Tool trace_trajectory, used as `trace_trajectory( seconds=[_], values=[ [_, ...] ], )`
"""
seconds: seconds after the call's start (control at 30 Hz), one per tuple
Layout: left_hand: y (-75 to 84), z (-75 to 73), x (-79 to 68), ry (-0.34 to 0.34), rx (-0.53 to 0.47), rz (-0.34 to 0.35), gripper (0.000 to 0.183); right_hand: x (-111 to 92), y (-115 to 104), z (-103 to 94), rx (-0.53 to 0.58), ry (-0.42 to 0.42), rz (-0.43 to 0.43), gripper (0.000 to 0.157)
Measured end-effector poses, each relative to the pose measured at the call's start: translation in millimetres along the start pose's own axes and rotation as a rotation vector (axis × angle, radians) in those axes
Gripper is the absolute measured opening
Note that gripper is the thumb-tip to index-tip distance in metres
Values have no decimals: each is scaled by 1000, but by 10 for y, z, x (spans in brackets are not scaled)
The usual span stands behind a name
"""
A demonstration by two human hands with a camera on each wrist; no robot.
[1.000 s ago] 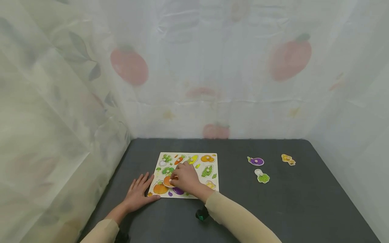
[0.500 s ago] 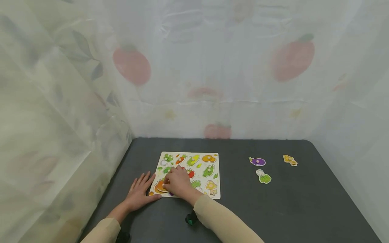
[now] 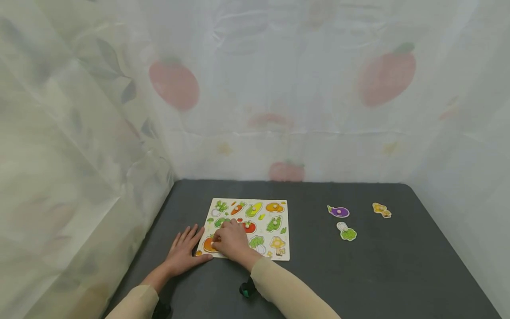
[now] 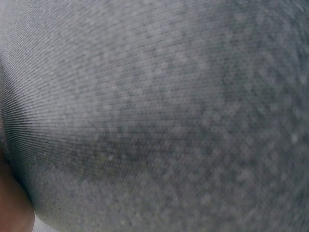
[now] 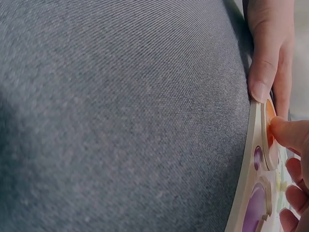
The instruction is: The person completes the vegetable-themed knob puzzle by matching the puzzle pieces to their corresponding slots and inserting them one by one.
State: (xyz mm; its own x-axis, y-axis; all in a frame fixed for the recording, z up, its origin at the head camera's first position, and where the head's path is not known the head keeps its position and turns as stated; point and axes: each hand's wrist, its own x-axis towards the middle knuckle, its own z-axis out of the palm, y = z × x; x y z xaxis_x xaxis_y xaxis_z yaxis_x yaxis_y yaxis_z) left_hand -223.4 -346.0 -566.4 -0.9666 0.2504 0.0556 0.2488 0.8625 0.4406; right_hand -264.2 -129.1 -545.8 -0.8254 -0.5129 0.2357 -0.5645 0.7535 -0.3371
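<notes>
A wooden puzzle board (image 3: 264, 230) with printed vegetables lies flat on the dark table. At its lower left corner, my right hand (image 3: 234, 241) pinches an orange pumpkin puzzle piece (image 3: 209, 245). In the right wrist view the thumb meets the pumpkin piece (image 5: 270, 130), which lies over the board; whether it sits fully down in its recess, I cannot tell. My left hand (image 3: 184, 251) rests with straight fingers along the board's left edge. In the left wrist view only a blurred bit of skin (image 4: 14, 203) shows beside grey cloth.
Right of the board lie three loose pieces: an eggplant (image 3: 338, 212), a bok choy (image 3: 346, 231) and a mushroom (image 3: 381, 210). Knobbed pieces such as a tomato (image 3: 249, 227) and a carrot (image 3: 238, 208) sit in the board. Pale curtains (image 3: 318, 110) stand around the table (image 3: 382, 266).
My right hand has moved left and slightly down with the pumpkin piece, bringing it over the pumpkin picture. The left hand has stayed at the board's edge.
</notes>
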Motion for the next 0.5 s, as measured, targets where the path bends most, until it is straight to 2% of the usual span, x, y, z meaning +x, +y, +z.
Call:
trace_trajectory(
  seconds=[0.5],
  values=[
    [9, -13, 4, -7, 29, -9, 102, -1, -23, 40, 11, -6, 20, 10]
  ],
)
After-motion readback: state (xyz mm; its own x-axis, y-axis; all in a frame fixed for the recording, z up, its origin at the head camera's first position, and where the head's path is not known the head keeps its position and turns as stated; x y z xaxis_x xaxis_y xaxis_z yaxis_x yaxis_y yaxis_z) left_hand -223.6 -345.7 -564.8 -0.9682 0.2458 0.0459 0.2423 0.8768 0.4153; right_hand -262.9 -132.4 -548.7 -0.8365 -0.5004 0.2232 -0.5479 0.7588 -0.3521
